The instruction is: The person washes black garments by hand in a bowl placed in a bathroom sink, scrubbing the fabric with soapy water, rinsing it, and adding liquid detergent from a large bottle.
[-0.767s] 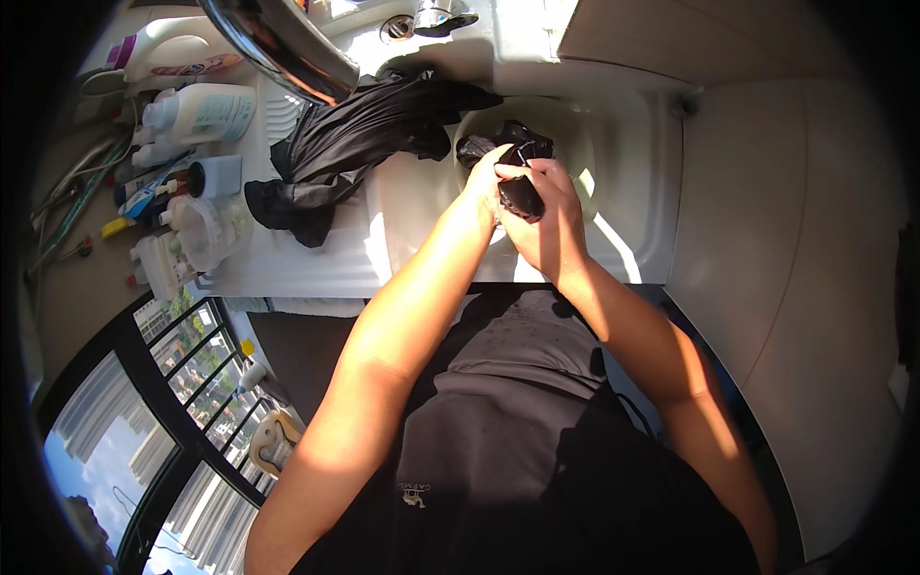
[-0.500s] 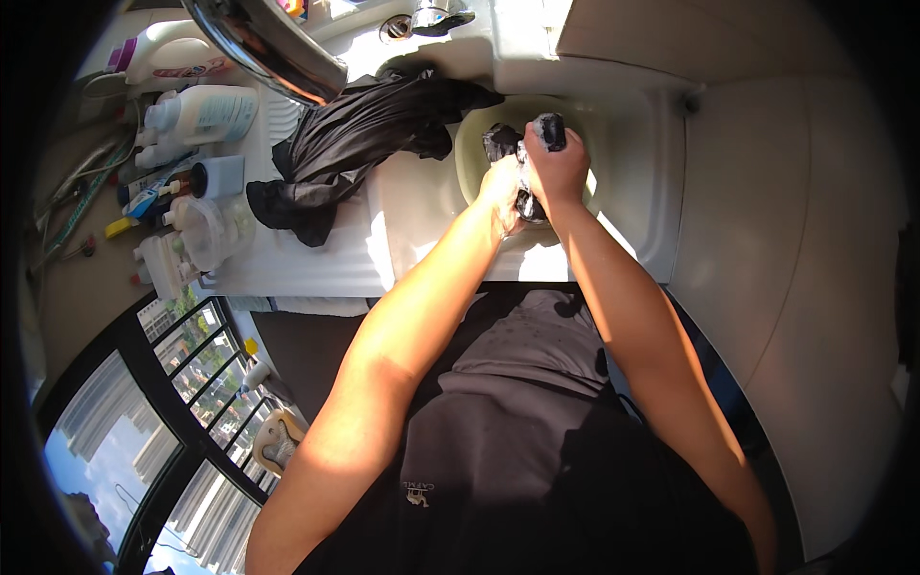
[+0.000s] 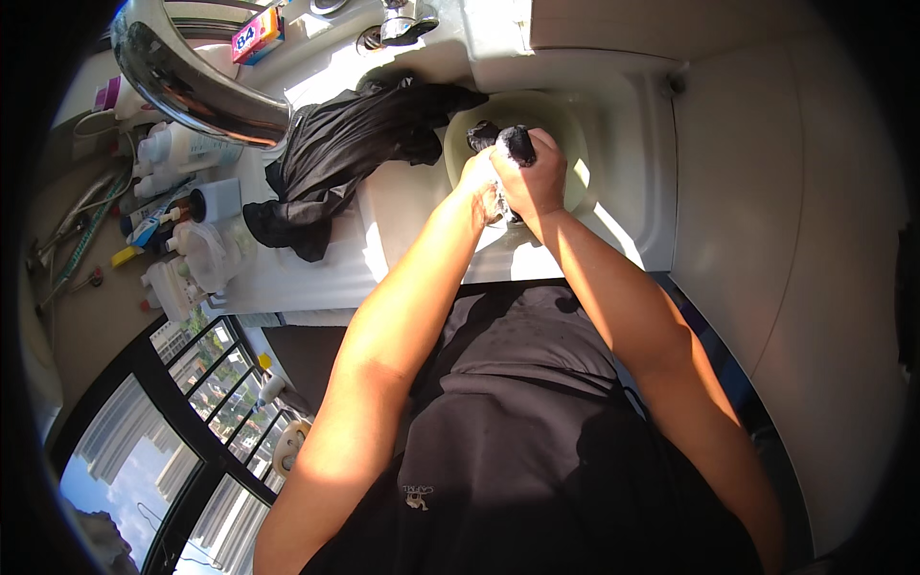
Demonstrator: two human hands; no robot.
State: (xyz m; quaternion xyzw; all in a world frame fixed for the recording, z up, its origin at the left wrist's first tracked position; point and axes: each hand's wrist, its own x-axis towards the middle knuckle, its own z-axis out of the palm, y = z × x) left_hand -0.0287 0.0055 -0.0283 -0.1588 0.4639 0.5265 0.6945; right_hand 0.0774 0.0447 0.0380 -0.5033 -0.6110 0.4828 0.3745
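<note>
Both hands are closed around a black, wet cloth (image 3: 518,147) with white suds on it, over a pale green basin (image 3: 572,120) in the sink. My right hand (image 3: 541,179) grips it from above, and a bunched end sticks out past the fingers. Pressed against its left side is my left hand (image 3: 478,182), with another dark bunch showing beyond it. White foam lies between the two hands. The underside of the cloth and most of the left fingers are hidden. Left of the basin, a black garment (image 3: 350,144) lies crumpled on the washboard surface.
A chrome faucet (image 3: 196,91) arches over the upper left. Several bottles, among them a light blue one (image 3: 218,202), line the left side. A colourful box (image 3: 258,36) and a chrome tap fitting (image 3: 402,23) are at the back. A tiled wall (image 3: 733,211) bounds the right.
The view has shifted, so the faucet sits further left and the box shows more fully. My hands have turned the cloth, and they press closer together around it. The black garment stays put.
</note>
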